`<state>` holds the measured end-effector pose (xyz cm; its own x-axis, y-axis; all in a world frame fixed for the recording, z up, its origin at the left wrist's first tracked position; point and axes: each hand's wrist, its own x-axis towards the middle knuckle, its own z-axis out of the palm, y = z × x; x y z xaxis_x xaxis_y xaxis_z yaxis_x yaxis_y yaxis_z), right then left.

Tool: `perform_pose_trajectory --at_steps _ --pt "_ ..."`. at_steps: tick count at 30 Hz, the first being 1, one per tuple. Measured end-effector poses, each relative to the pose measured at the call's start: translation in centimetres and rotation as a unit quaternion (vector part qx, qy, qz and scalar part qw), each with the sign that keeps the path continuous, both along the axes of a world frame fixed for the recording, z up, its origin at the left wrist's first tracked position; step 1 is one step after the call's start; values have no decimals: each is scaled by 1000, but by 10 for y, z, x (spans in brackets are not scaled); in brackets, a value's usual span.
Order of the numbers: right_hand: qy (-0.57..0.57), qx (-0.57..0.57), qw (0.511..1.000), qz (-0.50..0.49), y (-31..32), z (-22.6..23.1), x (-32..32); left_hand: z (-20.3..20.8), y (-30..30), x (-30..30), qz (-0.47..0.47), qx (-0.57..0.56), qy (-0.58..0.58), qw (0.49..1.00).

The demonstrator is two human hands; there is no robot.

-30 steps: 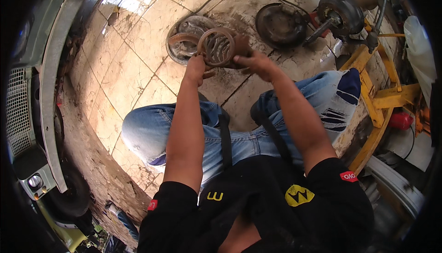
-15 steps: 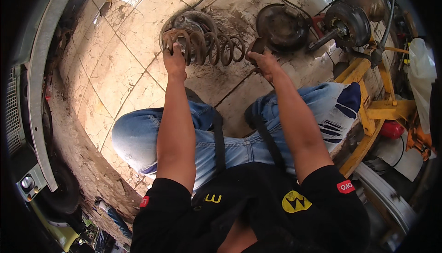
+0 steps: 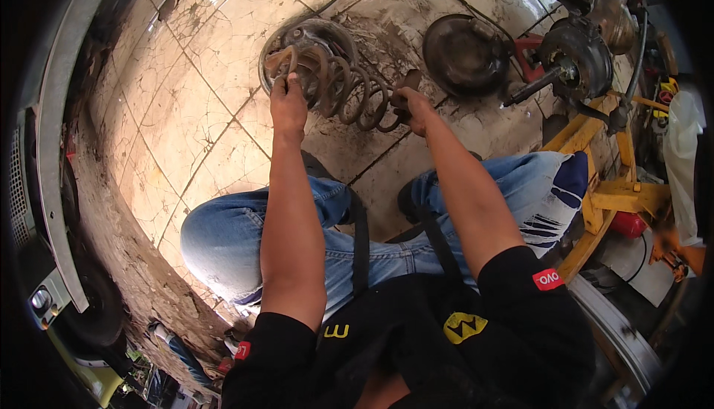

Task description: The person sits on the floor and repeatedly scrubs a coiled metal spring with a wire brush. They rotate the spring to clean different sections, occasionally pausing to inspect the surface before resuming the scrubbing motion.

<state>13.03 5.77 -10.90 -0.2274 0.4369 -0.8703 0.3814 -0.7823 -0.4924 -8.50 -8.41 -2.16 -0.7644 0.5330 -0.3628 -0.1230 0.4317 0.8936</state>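
Near the upper middle of the frame, a rust-brown metal coil spring [image 3: 343, 85] spans two hands set apart: the left hand [image 3: 288, 102] is clamped on its left end, while the right hand [image 3: 416, 111] curls around a dark, curved piece [image 3: 409, 79] at the other end; whether it also grips the coil, I cannot tell. With the spring free of any mount, removal looks done; what remains cannot be judged. Behind it, a shallow, round grey metal dish [image 3: 265, 50] contains partly hidden parts. At the right edge, a whitish plastic bag's [image 3: 683, 163] contents are unclear.
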Motion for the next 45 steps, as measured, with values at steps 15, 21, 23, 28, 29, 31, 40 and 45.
perform_pose_trajectory --at_steps 15,21,23,28,29,31,40,45 --pt "-45 433 897 81 52 229 -1 -44 -1 76 -34 -21 -419 907" --pt "-107 514 799 292 -24 164 -15 -43 -11 67 76 -7 -341 937" --pt "-106 519 780 334 -42 157 -13 -48 -19 70 74 3 -338 938" --pt "-84 515 782 341 -38 159 -11 -30 -11 70 22 12 -351 936" --pt "-65 509 795 324 -36 160 -9 -28 -10 71 4 5 -351 936" --pt "-26 516 801 301 -36 154 -3 -25 -5 74 -31 -3 -337 941" --pt "13 479 840 255 5 200 57 9 22 110 -150 90 -331 927" --pt "-91 565 784 241 18 193 93 10 35 114 -140 34 -303 942"
